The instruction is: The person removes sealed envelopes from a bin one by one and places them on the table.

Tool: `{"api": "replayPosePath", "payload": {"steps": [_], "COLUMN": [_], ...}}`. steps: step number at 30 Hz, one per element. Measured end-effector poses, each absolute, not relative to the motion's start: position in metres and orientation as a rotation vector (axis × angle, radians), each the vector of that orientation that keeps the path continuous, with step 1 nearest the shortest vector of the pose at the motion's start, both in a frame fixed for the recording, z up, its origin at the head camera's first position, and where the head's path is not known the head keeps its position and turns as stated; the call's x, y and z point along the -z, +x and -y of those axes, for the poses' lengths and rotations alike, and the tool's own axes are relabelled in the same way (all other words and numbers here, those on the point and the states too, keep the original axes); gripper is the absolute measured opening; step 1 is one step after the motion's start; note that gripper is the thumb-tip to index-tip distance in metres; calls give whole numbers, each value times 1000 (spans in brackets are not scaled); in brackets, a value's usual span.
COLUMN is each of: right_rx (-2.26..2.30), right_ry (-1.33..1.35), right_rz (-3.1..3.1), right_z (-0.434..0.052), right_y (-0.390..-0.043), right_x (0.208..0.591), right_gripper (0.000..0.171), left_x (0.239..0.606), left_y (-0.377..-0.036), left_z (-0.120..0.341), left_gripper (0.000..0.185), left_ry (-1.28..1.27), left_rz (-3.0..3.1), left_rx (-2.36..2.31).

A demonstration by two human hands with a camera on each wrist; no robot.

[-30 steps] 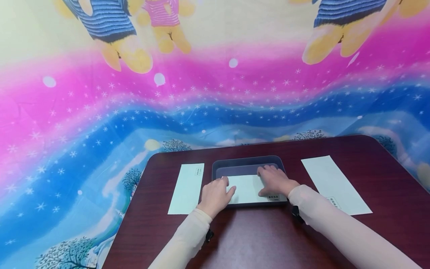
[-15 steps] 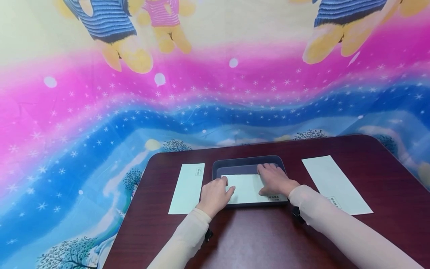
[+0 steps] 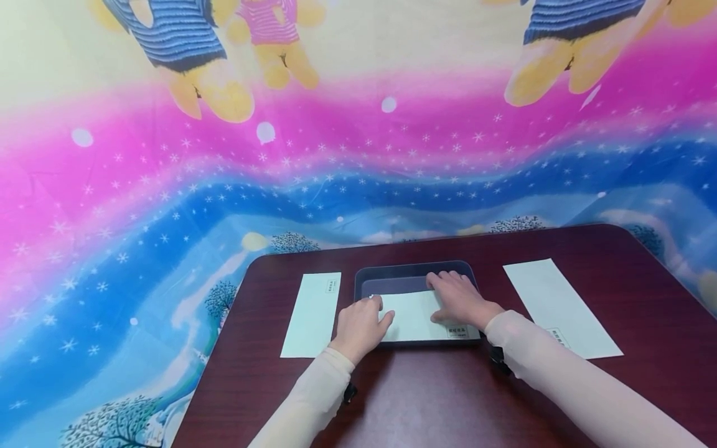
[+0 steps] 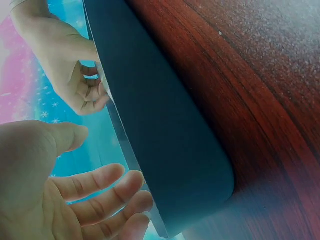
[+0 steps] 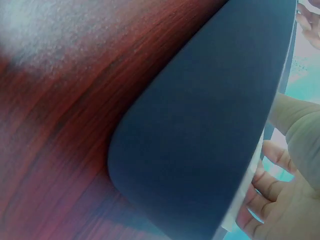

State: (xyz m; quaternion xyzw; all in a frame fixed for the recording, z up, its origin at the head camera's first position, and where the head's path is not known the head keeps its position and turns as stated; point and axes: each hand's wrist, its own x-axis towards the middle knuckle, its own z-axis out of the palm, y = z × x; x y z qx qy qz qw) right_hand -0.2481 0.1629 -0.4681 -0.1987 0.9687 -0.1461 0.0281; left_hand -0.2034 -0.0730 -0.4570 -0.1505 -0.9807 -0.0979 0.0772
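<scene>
A pale envelope [image 3: 411, 314] with a small printed box in its near right corner lies across the front part of a dark grey tray [image 3: 411, 270]. My left hand [image 3: 360, 326] is at the envelope's left end, fingertips at the tray's left side and thumb held apart. In the left wrist view the fingers of that left hand [image 4: 95, 200] are loosely bent beside the tray's rim. My right hand [image 3: 460, 300] rests over the envelope's right part, fingers spread toward the back. The right wrist view shows this hand's thumb [image 5: 287, 112] at the rim of the tray.
A second envelope [image 3: 312, 316] lies on the dark red-brown table [image 3: 426, 398] left of the tray. To the right lies another envelope [image 3: 562, 308], set at a slant. Behind the table hangs a colourful cloth [image 3: 358, 137] with cartoon bears and snowflakes.
The envelope in the tray has shifted slightly toward me, and its far left corner sits lower. My right hand has moved a little left; the left hand hardly at all.
</scene>
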Motion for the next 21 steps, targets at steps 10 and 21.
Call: {"api": "replayPosePath", "payload": {"steps": [10,21], "right_rx": [546,657], "right_ry": [-618,-648], "right_rz": [-2995,-2973], "right_z": [-163,-167], "right_y": [-251,-250], "right_x": [464,458], "right_gripper": [43,6], "left_x": [456,453], "left_y": [-203,-202], "left_z": [70,67], "left_gripper": [31,30], "left_ry": [-442,-446], "left_rz": [2955,2957], "left_rx": [302,308]}}
